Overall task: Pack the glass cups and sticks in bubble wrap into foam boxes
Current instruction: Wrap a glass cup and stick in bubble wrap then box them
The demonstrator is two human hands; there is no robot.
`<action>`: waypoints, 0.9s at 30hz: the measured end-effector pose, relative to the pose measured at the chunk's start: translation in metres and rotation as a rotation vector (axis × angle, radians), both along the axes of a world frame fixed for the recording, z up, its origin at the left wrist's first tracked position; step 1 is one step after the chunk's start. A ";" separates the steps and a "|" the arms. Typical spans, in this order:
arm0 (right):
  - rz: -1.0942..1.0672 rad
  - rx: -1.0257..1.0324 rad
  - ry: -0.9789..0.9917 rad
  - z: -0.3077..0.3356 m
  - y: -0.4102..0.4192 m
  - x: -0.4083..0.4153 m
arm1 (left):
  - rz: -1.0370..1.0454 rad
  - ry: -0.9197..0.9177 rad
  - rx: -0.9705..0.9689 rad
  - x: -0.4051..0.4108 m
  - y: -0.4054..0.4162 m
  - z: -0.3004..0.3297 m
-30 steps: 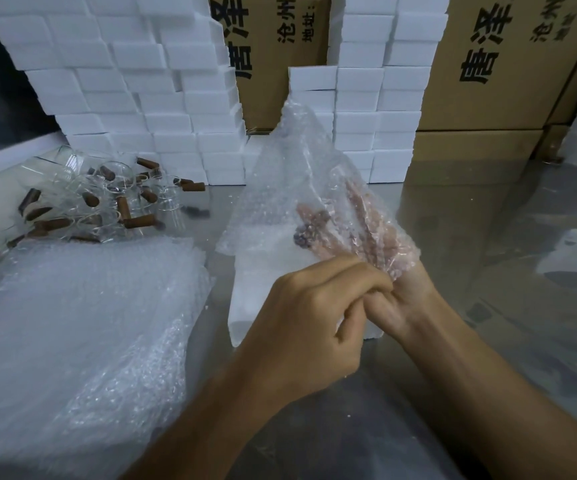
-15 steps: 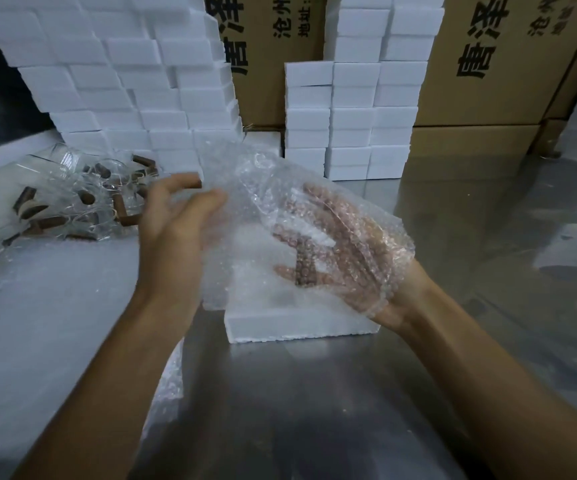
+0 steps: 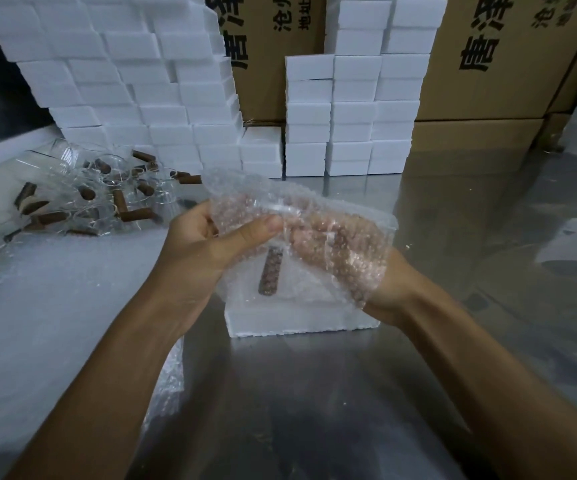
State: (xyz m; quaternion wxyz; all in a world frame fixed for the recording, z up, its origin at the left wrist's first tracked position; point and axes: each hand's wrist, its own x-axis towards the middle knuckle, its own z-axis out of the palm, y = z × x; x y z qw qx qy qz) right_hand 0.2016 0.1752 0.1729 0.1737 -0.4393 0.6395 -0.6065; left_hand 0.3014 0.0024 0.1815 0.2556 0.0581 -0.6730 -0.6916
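While the left hand [image 3: 197, 247] pinches the wrap [image 3: 301, 237], thumb laid over its near face and the other digits curled behind, the right hand [image 3: 342, 251] lies beneath the sheet with its fingers [image 3: 318, 233] spread flat and uncurled, seen only through the bubbles. Just below the left thumb a brown stick [image 3: 270, 271] hangs inside the wrap, long axis nearly upright, lower end pointing down toward the foam box [image 3: 301, 320] directly under both hands. Whether a cup sits in the wrap too, I cannot tell.

The wrap looks light, limp and slightly slick, so it probably needs gathering with both hands, not a one-edge pinch. The stick looks stiff and light and could slide out of the open lower edge; closing the sheet around its middle seems safest.

Further left of the fingers lie loose cups [image 3: 82, 188] and more sticks; glass is fragile and best gripped by the body. Beyond stand stacked boxes [image 3: 353, 112] and cartons [image 3: 495, 64].
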 end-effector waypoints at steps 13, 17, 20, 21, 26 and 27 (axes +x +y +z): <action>-0.083 -0.028 0.017 0.008 -0.003 0.021 | -0.048 -0.048 0.063 0.003 0.006 0.005; -0.048 -0.037 0.042 0.006 -0.006 0.019 | -0.024 -0.054 0.112 0.002 0.010 0.004; -0.108 -0.049 0.105 0.008 -0.009 0.019 | 0.015 -0.053 0.178 0.001 0.011 0.004; -0.116 -0.071 0.055 0.010 -0.011 0.017 | 0.019 -0.046 0.205 0.001 0.009 0.005; -0.118 -0.301 -0.397 0.020 -0.005 -0.007 | 0.111 -0.021 0.404 0.000 -0.003 0.007; -0.152 -0.324 -0.409 0.019 -0.003 -0.010 | 0.118 -0.019 0.434 0.000 -0.003 0.007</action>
